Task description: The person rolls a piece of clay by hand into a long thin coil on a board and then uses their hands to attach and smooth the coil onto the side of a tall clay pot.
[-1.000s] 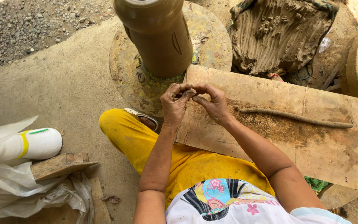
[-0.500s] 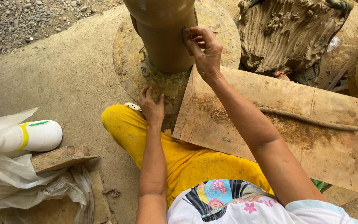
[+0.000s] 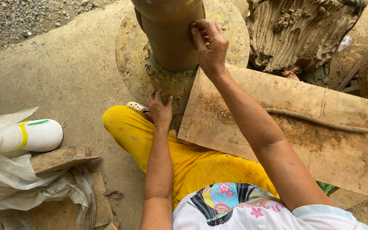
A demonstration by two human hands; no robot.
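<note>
Head view: 1 clay pot (image 3: 169,36), brown and cylindrical, is seen standing upright on a round turntable (image 3: 133,64) at the top centre of the frame. The right hand (image 3: 211,44) is pressed against the pot's right side, with the fingers (image 3: 201,30) curled and pinched together on the wall; whether a small piece of clay is held between them cannot be told. The left hand (image 3: 159,108) is laid open and flat, palm down, on the near edge of the turntable, just below the pot's base. Nothing is gripped by it.

A wooden board (image 3: 320,140) is placed across the person's lap, to the right of the turntable, with its upper left corner touching the turntable's edge. 1 long rolled clay coil (image 3: 320,121) is laid across the board, well apart from both hands. A large grooved clay lump (image 3: 299,32) is positioned beyond the board, at the upper right.

At the left, a white container (image 3: 30,135) with a yellow stripe is lying on its side among plastic bags (image 3: 26,183), beside a wooden block (image 3: 60,158). The yellow trousers (image 3: 150,140) are visible below the left hand.
</note>
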